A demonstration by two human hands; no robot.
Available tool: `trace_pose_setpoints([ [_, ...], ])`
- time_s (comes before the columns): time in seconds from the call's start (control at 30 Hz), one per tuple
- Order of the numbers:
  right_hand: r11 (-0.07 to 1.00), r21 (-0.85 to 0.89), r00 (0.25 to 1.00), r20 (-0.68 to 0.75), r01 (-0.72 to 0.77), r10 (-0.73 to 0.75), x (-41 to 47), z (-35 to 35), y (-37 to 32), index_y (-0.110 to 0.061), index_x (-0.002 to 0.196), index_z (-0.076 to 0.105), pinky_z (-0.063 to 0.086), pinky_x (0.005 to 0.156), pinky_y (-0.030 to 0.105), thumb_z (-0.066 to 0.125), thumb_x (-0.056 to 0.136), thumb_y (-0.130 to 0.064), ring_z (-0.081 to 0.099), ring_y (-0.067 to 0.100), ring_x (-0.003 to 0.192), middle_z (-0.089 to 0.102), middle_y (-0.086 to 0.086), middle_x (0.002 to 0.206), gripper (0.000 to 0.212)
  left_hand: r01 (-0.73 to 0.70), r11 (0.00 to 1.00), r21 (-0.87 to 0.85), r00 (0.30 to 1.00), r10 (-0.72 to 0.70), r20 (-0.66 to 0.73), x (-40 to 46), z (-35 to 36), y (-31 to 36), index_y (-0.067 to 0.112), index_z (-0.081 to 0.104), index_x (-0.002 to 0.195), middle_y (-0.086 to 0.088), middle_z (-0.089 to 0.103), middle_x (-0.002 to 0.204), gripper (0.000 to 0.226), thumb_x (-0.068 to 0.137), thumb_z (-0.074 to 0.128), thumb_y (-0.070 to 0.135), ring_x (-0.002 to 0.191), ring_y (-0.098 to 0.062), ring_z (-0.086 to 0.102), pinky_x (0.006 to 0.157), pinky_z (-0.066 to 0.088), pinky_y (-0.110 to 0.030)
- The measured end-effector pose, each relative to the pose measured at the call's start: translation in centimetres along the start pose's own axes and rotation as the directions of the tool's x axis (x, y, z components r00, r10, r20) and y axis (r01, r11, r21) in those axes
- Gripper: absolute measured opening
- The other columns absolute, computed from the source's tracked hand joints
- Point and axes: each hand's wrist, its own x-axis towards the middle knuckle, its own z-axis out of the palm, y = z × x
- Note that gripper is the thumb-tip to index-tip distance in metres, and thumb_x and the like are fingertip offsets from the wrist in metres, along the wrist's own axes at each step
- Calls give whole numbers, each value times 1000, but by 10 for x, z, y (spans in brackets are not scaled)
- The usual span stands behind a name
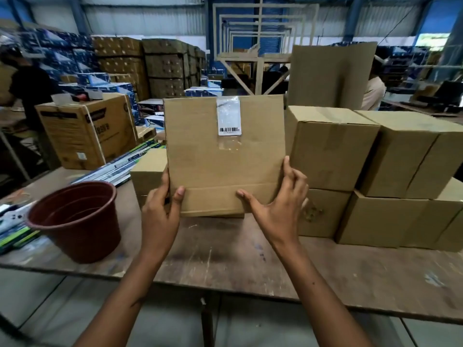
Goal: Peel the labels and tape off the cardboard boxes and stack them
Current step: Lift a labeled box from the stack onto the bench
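Box [220,159] is being held up in the middle of the view, standing upright with its bottom edge down near the surface [225,251], broad face toward the camera. It's looking pretty flat from here, can't tell for sure if it's folded. Label [229,116] with a barcode is sitting at the top middle of that face, with clear tape [229,144] running down over it and a bit below.

Left hand [160,211] is gripping the lower left edge, thumb lying on the front face and the other fingers curling round behind. Right hand [275,199] is holding the lower right edge, thumb pressing flat on the front near the bottom crease, fingers wrapping round the side. So both grips are holding the box, neither one is on the label.

Just to the right, stacked boxes [363,171] are sitting two layers high on the surface. A smaller box [147,176] is peeking out behind the left edge of the held one. A brown plastic bucket [77,219] is standing upright to the left, near the front edge. Farther left, a printed carton [85,134] is sitting at the back, with long flat packs [117,169] lying beside it. Behind all that, pallets of cartons [150,66] are piling up in the warehouse.
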Motion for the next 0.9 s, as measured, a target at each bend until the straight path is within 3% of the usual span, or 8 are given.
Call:
trace_pose_setpoints([
  [0.17,991,-135,992,127,3,15,-12,26,15,-14,170,26,34,110,41,70,77,-89,38,23,129,39,7,140,127,70,994,89,997,-73,35,-4,11,-30,28,36,168,-8,63,104,59,113,45,48,90,-14,57,70,38,-16],
  [0.3,968,-250,975,213,-2,57,-15,50,29,-16,166,33,41,109,45,59,81,-93,40,27,123,41,9,135,118,133,976,171,986,-148,81,-8,23,-47,26,42,165,-7,60,97,59,112,46,50,88,-20,59,70,45,-34],
  [0.43,940,-341,941,317,0,115,-20,70,42,-16,165,34,43,106,46,51,84,-93,41,30,122,41,12,135,113,191,956,221,966,-223,131,-9,36,-70,21,51,160,-7,64,96,62,109,45,56,90,-28,65,76,51,-39],
  [0.53,929,-370,912,378,-9,160,-22,87,51,-15,164,35,45,105,47,50,84,-92,41,32,122,42,14,135,112,239,937,254,943,-287,171,-7,44,-85,28,52,160,-15,73,110,61,108,45,60,101,-34,69,83,56,-43],
  [0.67,915,-401,877,423,-42,226,-21,110,59,-13,162,40,44,102,46,52,82,-93,42,33,119,44,13,129,114,282,915,287,911,-349,220,0,58,-106,32,51,160,-13,74,132,59,108,47,61,120,-34,68,95,57,-45],
  [0.8,893,-445,826,475,-74,305,-21,128,72,-13,162,40,46,102,45,48,81,-96,43,32,119,43,11,127,117,305,910,281,866,-387,315,9,69,-135,42,42,163,-6,72,138,74,101,36,83,123,-27,68,99,60,-50],
  [0.9,883,-466,817,491,-47,302,-21,136,77,-11,162,39,48,98,43,39,85,-97,43,29,116,43,11,127,116,332,909,252,850,-404,337,16,78,-144,47,39,162,-5,71,137,72,100,35,84,124,-24,67,101,59,-51],
])
